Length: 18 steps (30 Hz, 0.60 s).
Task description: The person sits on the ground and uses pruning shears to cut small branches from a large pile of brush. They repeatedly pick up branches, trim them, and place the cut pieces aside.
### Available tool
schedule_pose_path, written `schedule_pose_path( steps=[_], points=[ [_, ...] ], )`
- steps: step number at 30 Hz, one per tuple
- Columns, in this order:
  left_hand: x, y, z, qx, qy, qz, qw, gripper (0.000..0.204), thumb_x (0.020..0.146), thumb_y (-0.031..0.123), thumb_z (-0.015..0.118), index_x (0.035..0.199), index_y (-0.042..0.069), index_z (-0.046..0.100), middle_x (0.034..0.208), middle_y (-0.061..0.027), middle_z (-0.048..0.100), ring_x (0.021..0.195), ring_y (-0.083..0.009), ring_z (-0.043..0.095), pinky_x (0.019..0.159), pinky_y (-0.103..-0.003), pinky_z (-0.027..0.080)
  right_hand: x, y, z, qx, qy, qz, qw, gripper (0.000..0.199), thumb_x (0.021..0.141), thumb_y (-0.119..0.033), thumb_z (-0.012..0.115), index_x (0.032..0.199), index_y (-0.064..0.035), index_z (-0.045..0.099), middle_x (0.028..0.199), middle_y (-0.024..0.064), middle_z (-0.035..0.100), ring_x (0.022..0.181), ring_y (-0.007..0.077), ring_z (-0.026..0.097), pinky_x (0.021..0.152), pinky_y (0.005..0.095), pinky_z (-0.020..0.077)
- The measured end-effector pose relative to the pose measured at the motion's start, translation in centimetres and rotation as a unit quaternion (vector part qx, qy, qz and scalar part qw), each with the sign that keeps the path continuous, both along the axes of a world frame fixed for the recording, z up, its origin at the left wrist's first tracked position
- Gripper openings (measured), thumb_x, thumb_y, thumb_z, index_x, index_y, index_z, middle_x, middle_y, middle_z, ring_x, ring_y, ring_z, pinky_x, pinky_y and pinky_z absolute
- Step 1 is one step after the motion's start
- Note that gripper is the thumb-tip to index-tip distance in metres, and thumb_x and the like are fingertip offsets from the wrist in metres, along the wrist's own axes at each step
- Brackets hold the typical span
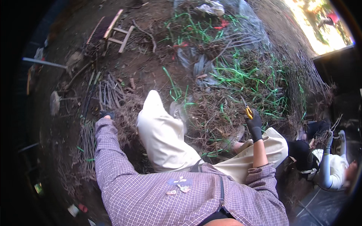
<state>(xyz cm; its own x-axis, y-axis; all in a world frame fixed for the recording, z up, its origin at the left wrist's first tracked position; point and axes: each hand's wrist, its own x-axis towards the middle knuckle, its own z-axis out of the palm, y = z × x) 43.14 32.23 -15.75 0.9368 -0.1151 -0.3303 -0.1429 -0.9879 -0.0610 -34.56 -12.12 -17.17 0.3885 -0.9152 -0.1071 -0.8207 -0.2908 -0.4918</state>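
We have the cutters [249, 112] in our gloved right hand [254, 121], its fingers wrapped round the yellow handle, with the tip pointing up and away from us; whether the blades are parted is too small to tell. Our left hand [107, 113], gloved too, is down on the far left at the lower end of the loose sticks [110, 90], and we cannot tell whether its fingers are pinching any of them or only resting there. The sticks lie on the soil left of our left knee [152, 113], just above a second bundle [86, 143] of thin stems; the cutters hang well apart from both, over the right side of the twiggy heap [211, 111], near the green ties [237, 75]. To handle this well, we judge it best to take only a few sticks at a time, gripping them near one end so that they come free without dragging the tangle along. Before any cut, we should bring stick and blade together in front of us, with the left fingers well back from the edge. The tip also wants watching near our right knee [277, 145] and toward the co-worker [333, 169] on our right.
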Motion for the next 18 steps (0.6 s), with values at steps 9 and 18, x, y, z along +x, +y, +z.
schedule_pose_path(
  steps=[9, 18],
  points=[
    [1.3, -22.4, 2.7, -0.069, -0.067, -0.208, 0.973, 0.019, 0.082, 0.013, 0.062, 0.097, 0.003, 0.069, 0.098, -0.0129, 0.068, 0.092, -0.0250, 0.063, 0.082, -0.034, 0.049, 2.3, -2.2, -0.7, 0.138, -0.128, -0.131, 0.973, 0.036, 0.078, -0.029, 0.075, 0.099, -0.0033, 0.062, 0.091, 0.0146, 0.064, 0.082, 0.0301, 0.063, 0.076, 0.0375, 0.0498],
    [-34.6, -68.9, -13.3, -0.229, -0.085, -0.672, 0.699, 0.067, 0.072, 0.032, 0.079, 0.129, 0.007, 0.058, 0.140, -0.0183, 0.050, 0.128, -0.0381, 0.048, 0.106, -0.047, 0.040, 5.9, -0.2, 3.6, 0.145, -0.187, -0.119, 0.964, 0.021, 0.083, -0.015, 0.072, 0.092, -0.0044, 0.056, 0.100, 0.0082, 0.066, 0.083, 0.0156, 0.063, 0.075, 0.0305, 0.0509]
  ],
)
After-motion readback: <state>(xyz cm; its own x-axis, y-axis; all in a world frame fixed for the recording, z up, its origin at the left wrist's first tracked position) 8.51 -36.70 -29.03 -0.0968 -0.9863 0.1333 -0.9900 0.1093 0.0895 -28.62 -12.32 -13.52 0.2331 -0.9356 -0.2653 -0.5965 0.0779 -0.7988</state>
